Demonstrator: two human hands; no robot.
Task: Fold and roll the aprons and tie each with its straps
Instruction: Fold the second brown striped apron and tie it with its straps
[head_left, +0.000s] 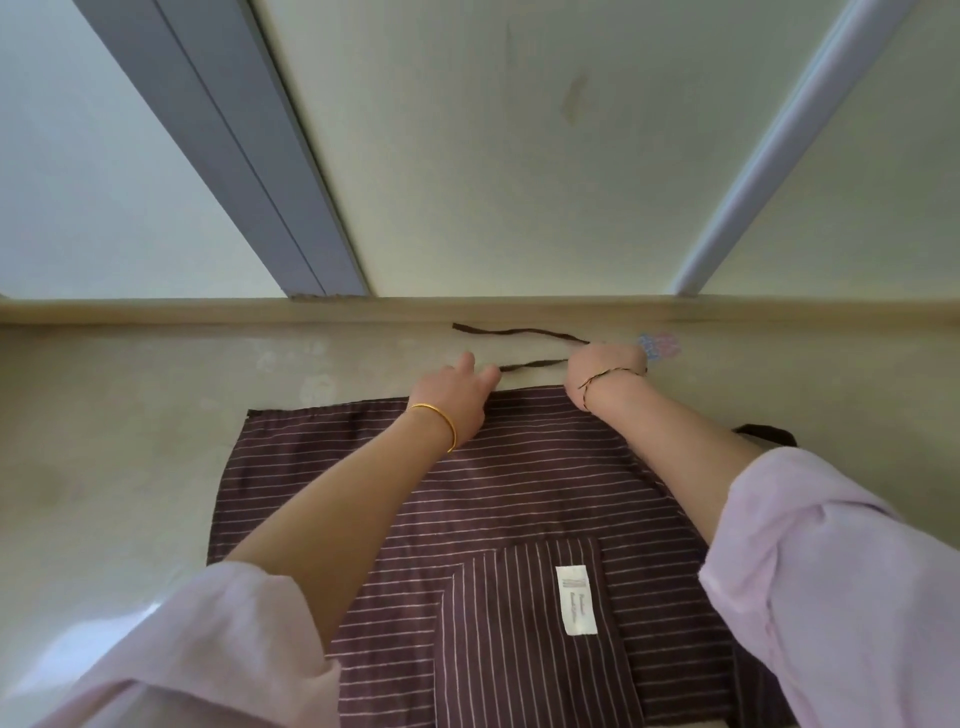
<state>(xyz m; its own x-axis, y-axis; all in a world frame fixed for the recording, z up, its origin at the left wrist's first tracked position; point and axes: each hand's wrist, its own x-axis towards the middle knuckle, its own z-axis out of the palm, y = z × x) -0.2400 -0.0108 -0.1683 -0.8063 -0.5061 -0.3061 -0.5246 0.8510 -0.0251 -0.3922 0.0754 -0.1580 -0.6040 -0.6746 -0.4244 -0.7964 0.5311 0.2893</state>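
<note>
So the brown striped apron (322, 483) is lying flat on the beige tabletop (130, 426), filling the middle of the view and running off the edge at 6 o'clock. Its pocket (498, 649) sits down at 6 with a white label (576, 600) sewn on it. Both arms reach across the cloth toward 12 o'clock, where a thin dark strap (519, 331) lies on the bare tabletop just past the apron's far hem, close to the raised ledge at the wall. The right hand (605, 366) is curled up tight around that strap, and two runs of it stick out from the fist toward 9 o'clock. The left hand (457, 395) is at 9 o'clock of the right one, a little apart, fingers stretched out and loose, thumb tip right at the loose end of the nearer run. Honestly can't tell if it's actually touching it. Another dark strap loop (763, 434) peeks out at 3 o'clock behind the right forearm.
</note>
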